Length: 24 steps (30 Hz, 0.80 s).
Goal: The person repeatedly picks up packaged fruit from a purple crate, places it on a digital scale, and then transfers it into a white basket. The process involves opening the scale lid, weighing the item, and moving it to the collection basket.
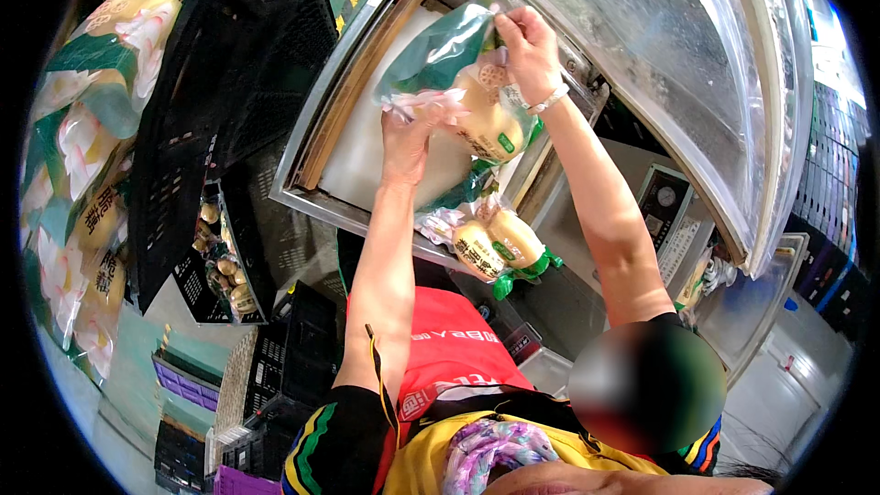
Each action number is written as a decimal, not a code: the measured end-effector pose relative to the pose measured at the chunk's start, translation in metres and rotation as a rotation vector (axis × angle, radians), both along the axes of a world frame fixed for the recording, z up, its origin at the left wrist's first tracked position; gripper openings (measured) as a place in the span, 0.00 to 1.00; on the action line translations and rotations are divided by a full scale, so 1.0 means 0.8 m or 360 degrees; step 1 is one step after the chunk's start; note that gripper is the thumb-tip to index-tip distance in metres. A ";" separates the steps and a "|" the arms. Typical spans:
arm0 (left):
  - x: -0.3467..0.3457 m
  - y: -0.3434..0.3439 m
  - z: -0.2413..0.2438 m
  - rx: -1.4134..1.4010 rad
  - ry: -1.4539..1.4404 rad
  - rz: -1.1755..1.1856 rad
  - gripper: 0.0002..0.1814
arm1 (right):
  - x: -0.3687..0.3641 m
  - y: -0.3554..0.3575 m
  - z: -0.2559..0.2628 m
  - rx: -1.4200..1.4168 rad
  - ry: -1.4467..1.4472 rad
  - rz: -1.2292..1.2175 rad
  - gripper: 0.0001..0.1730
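A printed plastic bag of lotus root pieces (485,113) is held up in both hands over the bed of a vacuum sealing machine (357,151). My left hand (407,141) grips its left side near the pink flower print. At the bag's upper end, my right hand (529,48) pinches the plastic edge between thumb and fingers. A second bag of lotus root (498,240) lies across the machine's near rim, its filled green-cornered end hanging outward. The clear domed lid (660,48) stands raised at the right.
Filled lotus root bags (89,151) are piled at the far left beside a black plastic crate (185,69). A lower black crate (237,268) holds lotus roots. The machine's gauge panel (663,199) is right of the bed. Stacked crates (825,179) stand far right.
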<state>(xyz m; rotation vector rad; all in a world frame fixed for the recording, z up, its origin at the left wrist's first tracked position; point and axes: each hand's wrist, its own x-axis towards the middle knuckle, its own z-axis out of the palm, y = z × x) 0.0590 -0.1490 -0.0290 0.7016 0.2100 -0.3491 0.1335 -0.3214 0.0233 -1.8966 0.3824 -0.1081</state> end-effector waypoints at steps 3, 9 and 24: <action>0.009 0.001 -0.004 0.0346 0.0008 -0.0098 0.16 | 0.005 0.009 -0.007 -0.0233 0.0053 0.0001 0.09; 0.006 0.000 -0.008 0.0660 0.0240 0.0070 0.19 | -0.031 -0.008 -0.008 -0.0118 -0.0310 0.0153 0.16; -0.054 0.026 -0.004 0.0069 0.0779 0.0389 0.23 | -0.231 -0.019 0.037 0.0049 0.0910 0.0423 0.16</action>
